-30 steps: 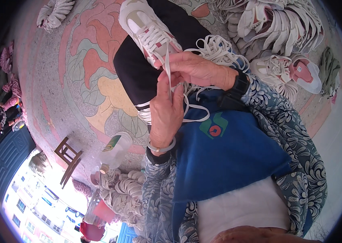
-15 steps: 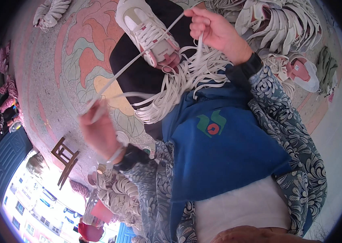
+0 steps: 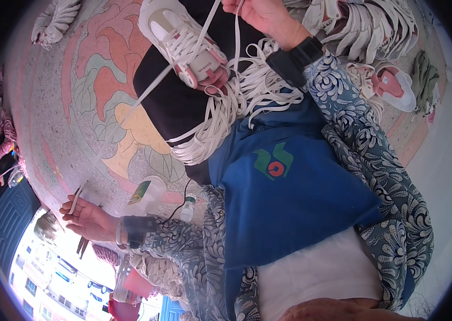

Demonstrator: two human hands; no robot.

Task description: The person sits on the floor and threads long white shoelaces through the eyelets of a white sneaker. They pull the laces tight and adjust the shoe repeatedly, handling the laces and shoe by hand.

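A white shoelace [image 3: 146,95] runs in a long straight line between my two hands. My left hand [image 3: 91,220], far out to the left with its palm turned up, holds one end in loosely curled fingers. My right hand [image 3: 269,21], at the top edge, pinches the lace, and its fingertips are partly cut off by the frame. Below the lace lies a white and beige sneaker [image 3: 175,40] with a pink heel, laced, on my dark-clothed lap. A thick bundle of loose white laces [image 3: 204,136] is draped beside its heel, over my blue apron [image 3: 301,198].
Stacked shoe uppers [image 3: 365,32] lie at the top right, near a pink and white shoe part [image 3: 394,85] and a green cloth [image 3: 424,80]. More uppers [image 3: 57,21] sit at the top left. A clear plastic cup [image 3: 151,192] and a small bottle [image 3: 187,207] stand by my left forearm.
My left hand has swung outward and down to the left, drawing the lace longer. My right hand has moved up and slightly left. The sneaker has shifted slightly left in view.
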